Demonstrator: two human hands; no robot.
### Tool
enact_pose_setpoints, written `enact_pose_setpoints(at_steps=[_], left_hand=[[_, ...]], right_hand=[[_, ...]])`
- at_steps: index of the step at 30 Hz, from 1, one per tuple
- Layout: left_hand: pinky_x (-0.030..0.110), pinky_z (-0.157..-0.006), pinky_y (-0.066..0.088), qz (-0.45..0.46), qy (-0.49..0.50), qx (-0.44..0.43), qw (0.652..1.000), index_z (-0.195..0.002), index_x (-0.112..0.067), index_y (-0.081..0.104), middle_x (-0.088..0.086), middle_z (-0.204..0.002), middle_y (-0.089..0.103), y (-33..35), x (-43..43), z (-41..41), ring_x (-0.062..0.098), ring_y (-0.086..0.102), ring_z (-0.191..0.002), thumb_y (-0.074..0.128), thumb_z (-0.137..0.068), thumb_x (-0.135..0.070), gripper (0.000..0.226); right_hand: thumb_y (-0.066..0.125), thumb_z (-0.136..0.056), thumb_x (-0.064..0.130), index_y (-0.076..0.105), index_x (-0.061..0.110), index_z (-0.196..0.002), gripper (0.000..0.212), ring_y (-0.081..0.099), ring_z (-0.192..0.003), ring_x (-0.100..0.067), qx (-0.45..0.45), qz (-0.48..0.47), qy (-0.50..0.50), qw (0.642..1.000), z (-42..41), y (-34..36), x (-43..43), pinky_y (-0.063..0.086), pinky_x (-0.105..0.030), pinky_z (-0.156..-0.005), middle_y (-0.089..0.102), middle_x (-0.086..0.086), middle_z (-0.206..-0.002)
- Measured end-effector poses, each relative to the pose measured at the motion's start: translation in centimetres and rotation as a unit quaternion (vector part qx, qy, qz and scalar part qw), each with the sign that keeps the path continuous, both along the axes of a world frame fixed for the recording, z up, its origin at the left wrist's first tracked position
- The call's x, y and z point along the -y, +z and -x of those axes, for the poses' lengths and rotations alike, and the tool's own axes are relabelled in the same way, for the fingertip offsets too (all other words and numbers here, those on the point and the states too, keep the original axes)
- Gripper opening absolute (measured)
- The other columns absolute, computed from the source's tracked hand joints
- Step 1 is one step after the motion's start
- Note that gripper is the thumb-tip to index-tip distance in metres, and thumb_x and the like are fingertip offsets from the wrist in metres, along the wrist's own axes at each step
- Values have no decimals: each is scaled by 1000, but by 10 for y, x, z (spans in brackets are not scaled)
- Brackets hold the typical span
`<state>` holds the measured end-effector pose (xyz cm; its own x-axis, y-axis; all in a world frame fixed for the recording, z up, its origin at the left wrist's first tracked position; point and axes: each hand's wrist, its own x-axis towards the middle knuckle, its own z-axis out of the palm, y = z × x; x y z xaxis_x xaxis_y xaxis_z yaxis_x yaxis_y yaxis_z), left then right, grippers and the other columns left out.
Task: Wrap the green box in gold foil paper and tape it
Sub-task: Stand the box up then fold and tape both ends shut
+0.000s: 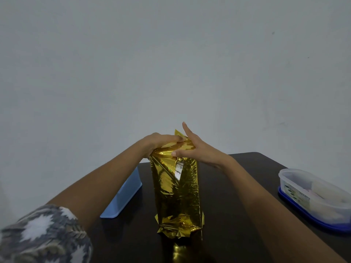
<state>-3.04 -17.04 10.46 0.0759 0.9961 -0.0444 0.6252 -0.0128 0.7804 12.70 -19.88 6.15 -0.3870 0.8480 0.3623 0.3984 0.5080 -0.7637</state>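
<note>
A tall box stands upright on the dark table (237, 215), fully covered in crinkled gold foil paper (176, 196); no green shows. A strip of clear tape (179, 168) glints near the top of the front face. My left hand (159, 142) lies over the top left of the package, pressing the folded foil down. My right hand (193, 149) rests on the top right with its fingers spread, the thumb on the front face and one finger pointing up. A corner of foil sticks up between the two hands.
A light blue lid or tray (123, 194) lies at the table's left edge beside the package. At the right edge stands a clear plastic container (313, 194) on a dark blue lid, with things inside. A pale wall is behind.
</note>
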Motion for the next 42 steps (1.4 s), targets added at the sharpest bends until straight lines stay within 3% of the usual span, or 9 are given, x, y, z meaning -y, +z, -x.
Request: enact_pose_setpoints(at_steps=[4, 8, 11, 16, 21, 32, 36, 40, 42], left_hand=[[51, -93, 49, 18, -47, 84, 995, -133, -12, 47, 14, -127, 58, -4, 3, 32, 33, 57, -116, 39, -58, -89, 108], [44, -96, 44, -150, 54, 317, 935, -143, -14, 34, 10, -140, 49, -45, 16, 82, 26, 45, -129, 33, -76, -73, 89], [35, -105, 31, -284, 199, 201, 916, -149, -17, 21, 6, -152, 31, -98, 26, 122, 22, 32, -138, 55, -86, -50, 78], [50, -107, 33, -136, 257, 133, 948, -151, -23, -4, 8, -156, 20, -174, 21, 157, 32, 29, -139, 88, -62, -26, 128], [45, -89, 49, -133, 313, 42, 939, -140, -9, 41, 18, -127, 56, -184, 15, 140, 36, 55, -112, 86, -65, -26, 89], [45, -89, 46, -140, 357, 59, 922, -136, -7, 45, 17, -123, 58, -189, 33, 101, 35, 55, -113, 84, -67, -23, 81], [48, -96, 43, -125, 343, 100, 926, -143, -14, 30, 16, -134, 50, -192, 39, 100, 35, 49, -120, 83, -68, -31, 93], [52, -114, 13, -314, 343, 83, 881, -149, -14, 19, 8, -155, 23, -151, 49, 83, 23, 16, -144, 58, -84, -56, 87], [35, -114, 22, -400, 166, 157, 888, -146, -20, 29, -2, -153, 29, -109, 58, 68, 9, 24, -139, 49, -86, -60, 75]], right_hand=[[59, -52, 82, -13, 41, -147, 126, 5, -143, -12, -146, 11, -10, 989, 4, -14, 16, 15, -32, -109, -8, 12, -158], [55, -27, 94, -10, 42, -147, 146, 10, -145, -17, -251, 12, -16, 968, 10, -53, 19, 19, -37, -111, 1, 5, -159], [68, -27, 86, -11, 45, -145, 147, 18, -144, -22, -252, 11, -16, 968, 15, -73, 17, 22, -47, -115, 11, -3, -158], [79, -25, 75, -3, 48, -144, 147, 23, -142, -27, -262, 2, -39, 964, 19, -79, 20, 27, -53, -113, 19, -10, -155], [82, -24, 70, 3, 47, -143, 144, 24, -141, -28, -285, -8, -42, 958, 18, -81, 14, 46, -10, -88, 19, -11, -155], [82, -25, 71, 3, 44, -145, 146, 30, -139, -26, -275, -16, -28, 961, 15, -80, 10, 41, -26, -99, 25, -11, -153], [83, -24, 69, 6, 44, -144, 144, 30, -139, -27, -286, -13, -25, 958, 16, -79, 11, 45, -6, -82, 24, -12, -153], [83, -23, 69, 4, 39, -147, 149, 28, -138, -28, -296, -8, -20, 955, 17, -77, 14, 45, 0, -69, 22, -14, -153], [83, -23, 68, 3, 38, -147, 150, 28, -138, -27, -294, -6, -20, 956, 16, -76, 15, 45, 0, -69, 21, -13, -153]])
